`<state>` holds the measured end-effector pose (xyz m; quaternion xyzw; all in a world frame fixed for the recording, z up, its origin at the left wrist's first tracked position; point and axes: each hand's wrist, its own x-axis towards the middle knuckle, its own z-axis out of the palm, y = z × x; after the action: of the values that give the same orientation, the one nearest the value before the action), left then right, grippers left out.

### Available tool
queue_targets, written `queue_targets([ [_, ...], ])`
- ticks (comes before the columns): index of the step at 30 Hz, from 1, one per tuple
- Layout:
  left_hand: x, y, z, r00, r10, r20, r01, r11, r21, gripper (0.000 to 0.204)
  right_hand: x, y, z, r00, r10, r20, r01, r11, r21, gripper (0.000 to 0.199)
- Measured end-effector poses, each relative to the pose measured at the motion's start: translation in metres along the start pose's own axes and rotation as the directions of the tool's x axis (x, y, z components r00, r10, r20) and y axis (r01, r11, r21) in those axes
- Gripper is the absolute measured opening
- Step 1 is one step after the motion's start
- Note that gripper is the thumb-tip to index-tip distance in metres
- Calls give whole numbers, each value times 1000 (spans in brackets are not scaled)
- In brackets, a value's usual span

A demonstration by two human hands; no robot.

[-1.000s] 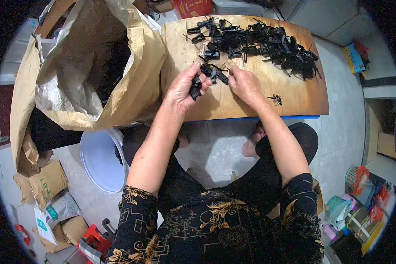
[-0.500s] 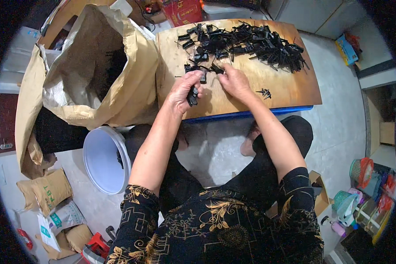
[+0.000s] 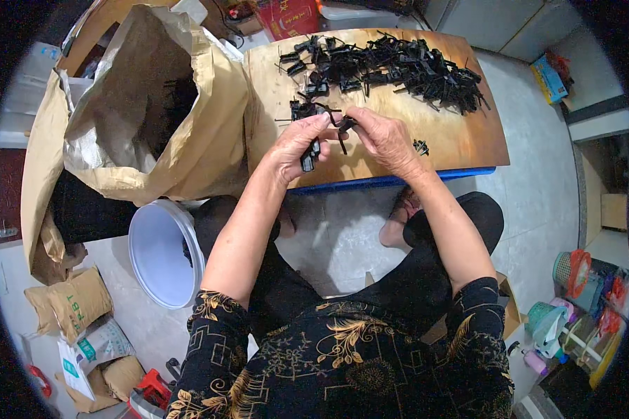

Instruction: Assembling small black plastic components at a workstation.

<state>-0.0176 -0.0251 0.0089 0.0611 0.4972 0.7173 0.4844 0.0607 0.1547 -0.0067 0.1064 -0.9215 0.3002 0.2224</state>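
My left hand (image 3: 299, 145) is closed, with black plastic parts (image 3: 309, 156) in its palm and sticking out below the fingers. Close on its right, my right hand (image 3: 383, 140) pinches a black plastic piece with thin prongs (image 3: 345, 126). That piece reaches to the left fingertips; whether both hands grip it I cannot tell. Both hands are above the near part of a wooden board (image 3: 454, 143). Just beyond them lie a few loose black parts (image 3: 305, 108), and a large pile of similar parts (image 3: 398, 66) spreads across the far side.
Left of the board stands a large open paper sack (image 3: 223, 133) with black parts inside. A white bucket (image 3: 162, 255) is near my left knee. Small black bits (image 3: 421, 146) lie on the board at right. Packed bags (image 3: 77, 300) lie on the floor at lower left.
My right hand has lifted a black piece off the board and brought it up to my left hand. The left hand has hardly moved, its fingers now reaching toward that piece.
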Motion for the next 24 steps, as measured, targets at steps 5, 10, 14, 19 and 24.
queue_targets([
  [5, 2, -3, 0, 998, 42, 35, -42, 999, -8, 38, 2, 3, 1, 996, -83, -15, 83, 996, -43, 32],
  [10, 1, -2, 3, 998, 32, 46, -30, 999, -39, 32, 4, 0, -2, 989, -147, 11, 147, 987, -66, 34],
  [14, -4, 3, 13, 995, 90, -50, -89, 996, 16, 21, 6, -3, 4, 991, -111, -77, 114, 993, 30, 34],
  [19, -5, 5, 11, 972, 188, -139, -176, 980, 90, 28, 7, -14, 8, 983, 181, 20, -177, 924, 339, 32],
  [24, -10, 6, 17, 938, 265, -224, -196, 937, 290, 30, 7, -19, 13, 867, 367, 336, -488, 496, 718, 40],
])
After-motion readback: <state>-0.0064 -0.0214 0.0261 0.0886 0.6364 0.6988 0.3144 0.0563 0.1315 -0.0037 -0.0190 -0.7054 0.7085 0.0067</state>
